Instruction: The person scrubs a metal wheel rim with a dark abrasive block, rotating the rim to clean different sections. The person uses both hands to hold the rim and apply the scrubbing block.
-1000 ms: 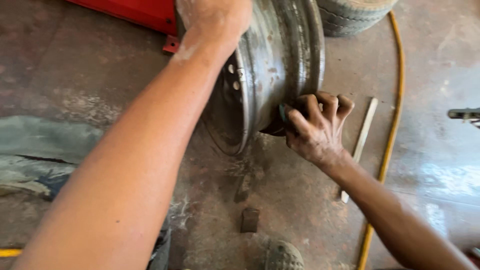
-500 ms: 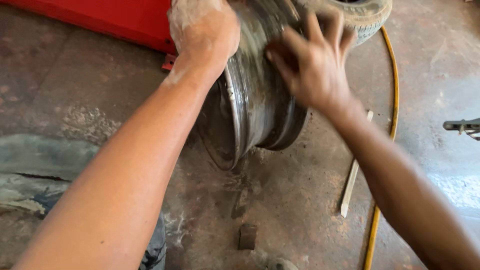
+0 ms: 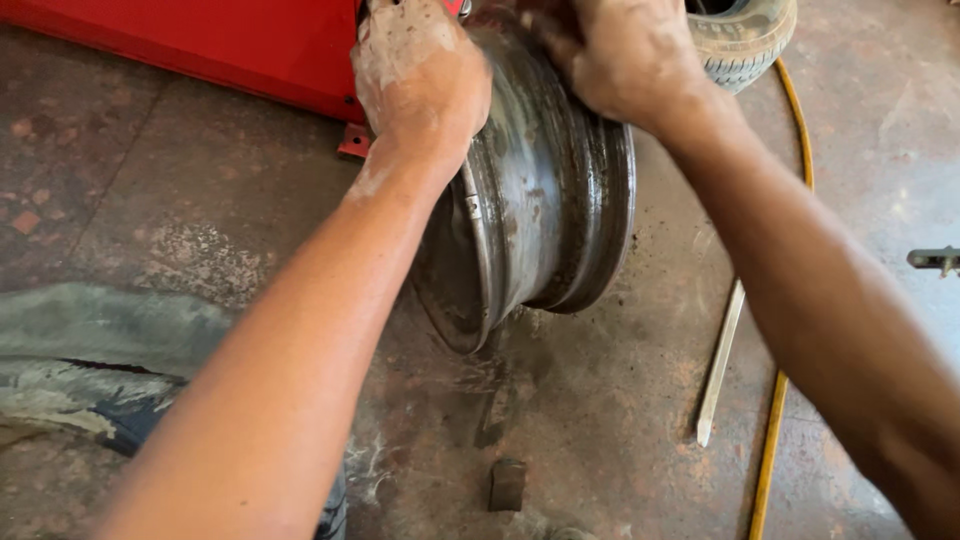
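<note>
Left hand and right hand clasp the upright grey steel wheel rim, fingers curled over its top; the right hand has risen from the rim's lower edge.

Our hands on an upright wheel rim, floor clutter around it

We see the wheel rim standing on edge on the concrete floor, our left hand on its upper left edge and our right hand on its top right. Behind the rim sits a machine base, with a tyre behind to the right. Right of the rim a flat bar lies beside a hose. A small block lies in front, crumpled cloth at left.
</note>
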